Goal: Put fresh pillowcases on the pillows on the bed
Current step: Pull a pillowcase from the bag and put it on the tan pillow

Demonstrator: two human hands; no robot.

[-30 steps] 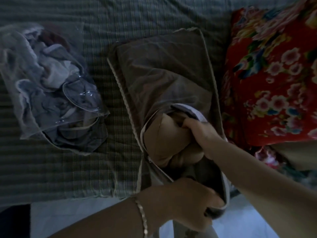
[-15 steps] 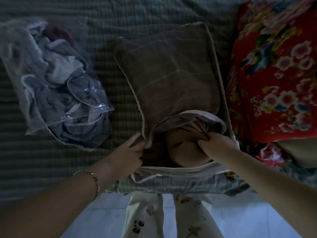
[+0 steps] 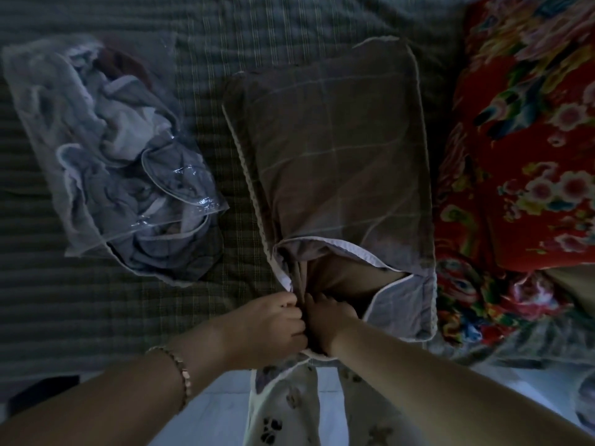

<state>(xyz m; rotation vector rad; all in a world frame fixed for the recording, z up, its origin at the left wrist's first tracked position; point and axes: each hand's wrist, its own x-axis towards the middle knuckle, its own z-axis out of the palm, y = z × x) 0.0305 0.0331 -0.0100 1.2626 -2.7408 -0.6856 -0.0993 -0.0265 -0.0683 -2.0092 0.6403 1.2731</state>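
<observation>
Now, at bed point(image 3: 128, 317) near edge: left hand point(image 3: 273, 323), right hand point(image 3: 328, 320) pinching pillowcase point(image 3: 338, 149) hem, best kept taut, pillow point(image 3: 347, 278) tucked fully in.

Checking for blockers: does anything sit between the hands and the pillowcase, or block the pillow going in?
Nothing visible does. The left hand pinches the pillowcase at its open end, the right hand on it too; the pillow lies inside. The plastic bag and floral pillow lie off to the sides.
</observation>
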